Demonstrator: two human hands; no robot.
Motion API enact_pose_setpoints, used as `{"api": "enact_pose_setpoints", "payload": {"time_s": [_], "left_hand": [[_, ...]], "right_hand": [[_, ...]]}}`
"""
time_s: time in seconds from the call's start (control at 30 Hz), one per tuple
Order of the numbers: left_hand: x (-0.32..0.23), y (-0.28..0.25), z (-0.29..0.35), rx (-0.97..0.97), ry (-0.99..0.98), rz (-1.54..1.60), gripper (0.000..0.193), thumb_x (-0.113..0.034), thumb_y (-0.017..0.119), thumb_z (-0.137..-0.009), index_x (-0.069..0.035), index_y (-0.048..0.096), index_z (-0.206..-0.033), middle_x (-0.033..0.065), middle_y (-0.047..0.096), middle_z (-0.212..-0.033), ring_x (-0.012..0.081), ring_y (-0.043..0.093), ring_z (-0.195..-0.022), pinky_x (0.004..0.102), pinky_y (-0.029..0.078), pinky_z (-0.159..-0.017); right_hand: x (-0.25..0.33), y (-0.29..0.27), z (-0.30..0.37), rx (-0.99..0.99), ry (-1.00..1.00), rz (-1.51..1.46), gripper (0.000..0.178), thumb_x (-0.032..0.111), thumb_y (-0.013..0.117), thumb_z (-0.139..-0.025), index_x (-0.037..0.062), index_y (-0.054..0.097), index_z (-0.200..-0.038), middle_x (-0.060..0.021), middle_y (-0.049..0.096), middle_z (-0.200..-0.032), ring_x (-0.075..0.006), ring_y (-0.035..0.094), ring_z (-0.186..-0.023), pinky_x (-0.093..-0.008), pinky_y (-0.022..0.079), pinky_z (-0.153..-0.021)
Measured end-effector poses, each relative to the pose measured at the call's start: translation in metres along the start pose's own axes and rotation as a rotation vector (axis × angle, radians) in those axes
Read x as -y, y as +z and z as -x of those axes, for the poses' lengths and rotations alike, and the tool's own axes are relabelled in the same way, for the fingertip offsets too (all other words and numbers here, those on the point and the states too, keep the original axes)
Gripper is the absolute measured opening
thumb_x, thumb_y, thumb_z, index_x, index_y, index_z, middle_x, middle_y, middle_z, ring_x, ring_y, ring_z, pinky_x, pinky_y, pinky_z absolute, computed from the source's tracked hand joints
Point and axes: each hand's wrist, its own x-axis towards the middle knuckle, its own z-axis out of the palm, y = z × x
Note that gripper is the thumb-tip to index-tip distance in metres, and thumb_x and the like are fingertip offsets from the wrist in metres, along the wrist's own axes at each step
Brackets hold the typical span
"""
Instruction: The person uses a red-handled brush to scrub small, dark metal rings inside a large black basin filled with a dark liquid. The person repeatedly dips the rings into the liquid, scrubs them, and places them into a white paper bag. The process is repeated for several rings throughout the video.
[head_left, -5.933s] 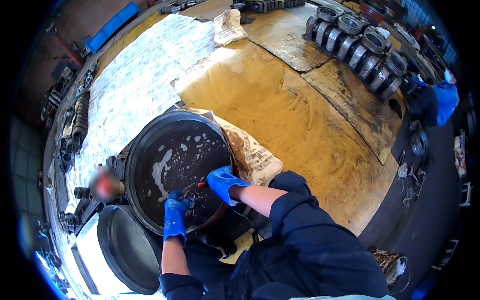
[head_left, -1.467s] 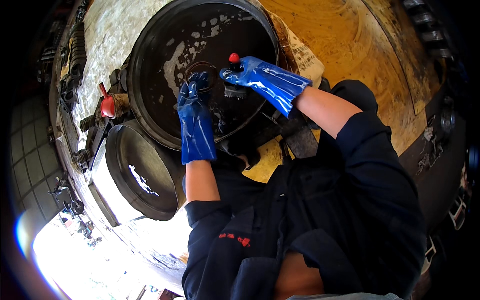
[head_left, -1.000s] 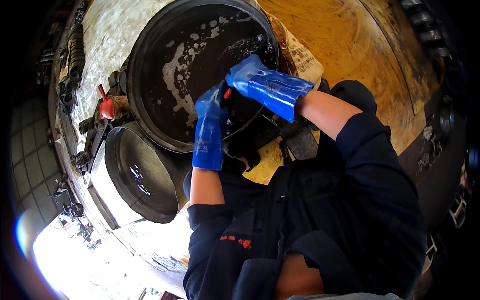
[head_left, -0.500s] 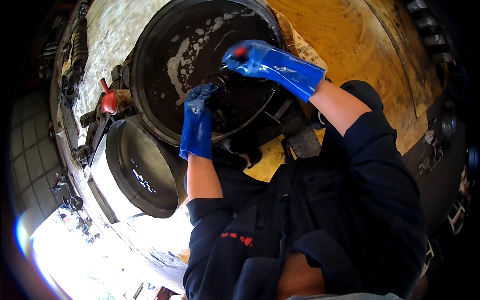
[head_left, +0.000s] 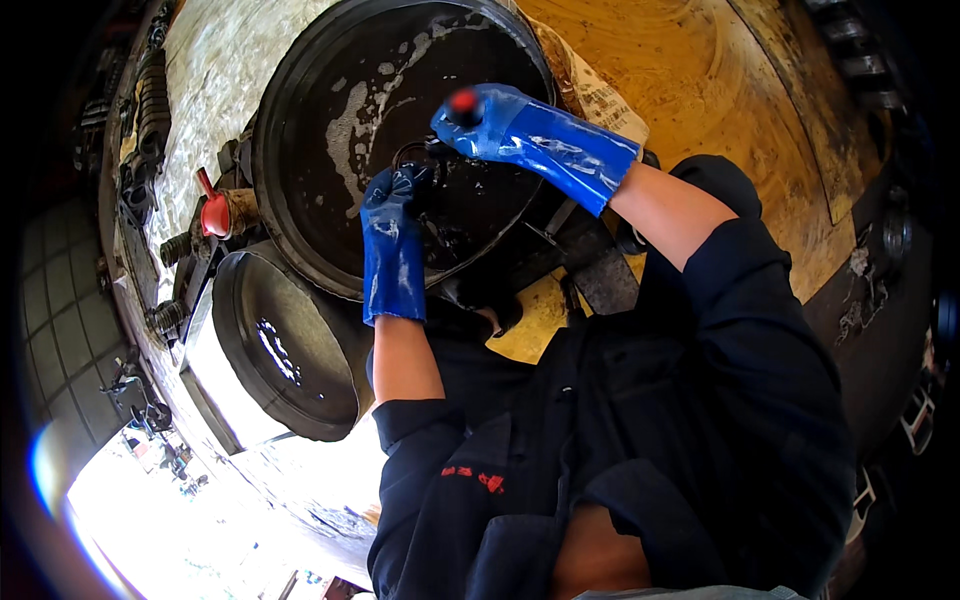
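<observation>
Both my hands wear blue rubber gloves and work over a large round black pan (head_left: 262,160) of dark liquid with patches of foam. My left hand (head_left: 393,235) is closed on a dark ring-shaped part (head_left: 403,153), whose thin curved edge shows above the fingers. The rest of that part is hidden by the glove and the dark liquid behind it. To its right, my right hand (head_left: 510,130) is wrapped round a tool with a red-ended handle (head_left: 463,102). The tool's working end is out of sight behind the glove, close to the ring-shaped part.
A second, smaller round pan (head_left: 285,345) stands at the lower left with a little liquid in it. A red scoop-like thing (head_left: 214,212) sits beside the large pan. Stacked dark metal parts (head_left: 152,110) line the far left. A stained yellow-brown surface (head_left: 700,90) spreads to the right.
My right hand has shifted slightly left, and the red handle end with it. The left hand has moved slightly left too, still closed on the ring-shaped part. The whole view has shifted a little.
</observation>
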Motion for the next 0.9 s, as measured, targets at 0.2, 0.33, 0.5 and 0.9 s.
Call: {"api": "enact_pose_setpoints", "payload": {"time_s": [0.2, 0.33, 0.5, 0.9], "left_hand": [[-0.010, 0.000, -0.005, 0.051, 0.064, -0.176, 0.025, -0.019, 0.070, -0.100, 0.000, 0.069, -0.116, 0.0071, 0.075, -0.102, 0.0145, 0.069, -0.083, 0.0252, 0.054, -0.074], [-0.007, 0.011, 0.000, -0.012, 0.069, 0.067, 0.027, -0.017, 0.071, -0.099, 0.003, 0.067, -0.118, 0.0098, 0.074, -0.103, 0.0169, 0.071, -0.089, 0.0276, 0.057, -0.081], [-0.005, 0.006, 0.002, -0.055, 0.114, 0.142, 0.031, -0.017, 0.071, -0.099, 0.005, 0.066, -0.121, 0.0116, 0.074, -0.104, 0.0181, 0.071, -0.093, 0.0288, 0.057, -0.084], [-0.011, 0.015, 0.006, -0.156, 0.185, -0.103, 0.027, -0.020, 0.073, -0.098, 0.000, 0.071, -0.116, 0.0028, 0.072, -0.098, 0.0113, 0.064, -0.085, 0.0280, 0.052, -0.081]], "right_hand": [[-0.016, 0.009, -0.007, -0.173, -0.141, -0.083, 0.027, 0.035, 0.073, -0.090, 0.0111, 0.075, -0.102, -0.0087, 0.075, -0.095, -0.0217, 0.072, -0.089, -0.0345, 0.057, -0.086], [-0.015, 0.003, -0.008, 0.006, 0.202, -0.030, 0.028, 0.037, 0.069, -0.089, 0.0092, 0.074, -0.094, -0.0107, 0.075, -0.088, -0.0230, 0.072, -0.085, -0.0356, 0.057, -0.085], [0.002, -0.006, -0.002, -0.081, 0.105, -0.157, 0.032, 0.045, 0.072, -0.091, 0.0161, 0.078, -0.104, -0.0032, 0.077, -0.092, -0.0151, 0.071, -0.086, -0.0311, 0.055, -0.089], [-0.017, 0.008, -0.006, -0.059, 0.302, -0.063, 0.037, 0.045, 0.071, -0.088, 0.0118, 0.075, -0.104, -0.0082, 0.076, -0.089, -0.0214, 0.072, -0.084, -0.0333, 0.056, -0.086]]}}
